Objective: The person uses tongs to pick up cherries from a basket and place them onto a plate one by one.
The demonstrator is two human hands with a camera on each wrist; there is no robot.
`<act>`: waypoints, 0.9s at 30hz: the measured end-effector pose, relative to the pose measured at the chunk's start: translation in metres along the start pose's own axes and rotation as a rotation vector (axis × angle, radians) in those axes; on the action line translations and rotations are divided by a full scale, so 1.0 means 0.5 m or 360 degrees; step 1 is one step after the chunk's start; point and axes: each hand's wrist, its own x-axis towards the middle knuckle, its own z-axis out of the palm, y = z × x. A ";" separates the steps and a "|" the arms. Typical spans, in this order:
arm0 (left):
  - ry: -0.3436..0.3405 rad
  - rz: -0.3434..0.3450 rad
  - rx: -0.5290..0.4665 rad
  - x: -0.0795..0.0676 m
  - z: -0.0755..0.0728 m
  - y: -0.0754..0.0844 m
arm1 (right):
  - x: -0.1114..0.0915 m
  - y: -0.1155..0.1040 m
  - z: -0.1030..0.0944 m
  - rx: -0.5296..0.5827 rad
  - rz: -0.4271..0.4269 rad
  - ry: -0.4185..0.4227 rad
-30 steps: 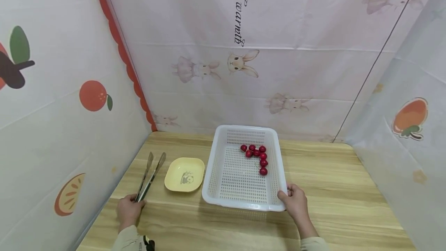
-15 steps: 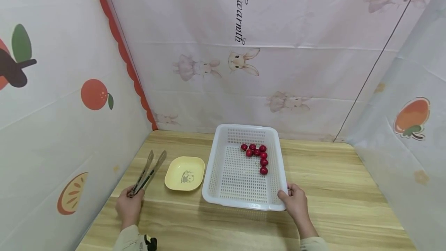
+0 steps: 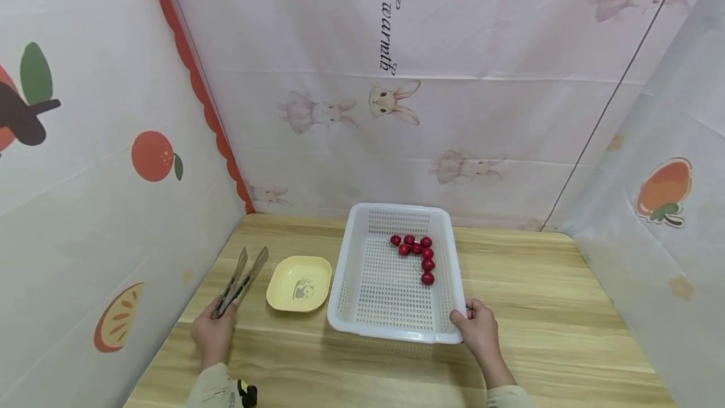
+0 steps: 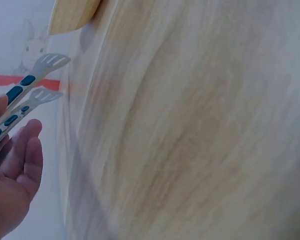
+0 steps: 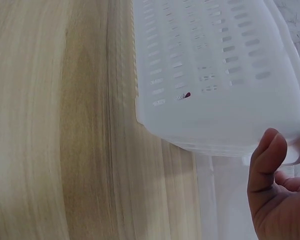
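White basket (image 3: 396, 334), corner (image 3: 452, 337) in right hand (image 3: 480, 330)

A dish (image 3: 299, 282) lies between tongs (image 3: 247, 280) and basket (image 3: 391, 294) holding fruits (image 3: 416, 248).

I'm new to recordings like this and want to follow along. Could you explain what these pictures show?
There is no machine here: a person works with two bare hands. The wide picture comes from a camera on the head, looking forward and down; the other two come from wrist cameras, each watching one hand. The left hand holds a pair of tongs. The right hand grips a near corner of a white basket with red, round fruits inside. Between tongs and basket, a yellow dish lies on the wooden table.
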 end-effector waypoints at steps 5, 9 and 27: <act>0.0021 -0.0073 -0.0061 0.000 0.006 0.002 | 0.000 0.003 0.001 -0.0015 0.0008 -0.0002; 0.0030 -0.0167 -0.0093 0.000 0.008 0.003 | -0.001 0.004 0.001 -0.0016 -0.0007 0.0007; 0.0051 -0.0197 -0.0393 -0.013 0.016 0.032 | -0.001 0.000 0.001 -0.0019 0.0035 -0.0025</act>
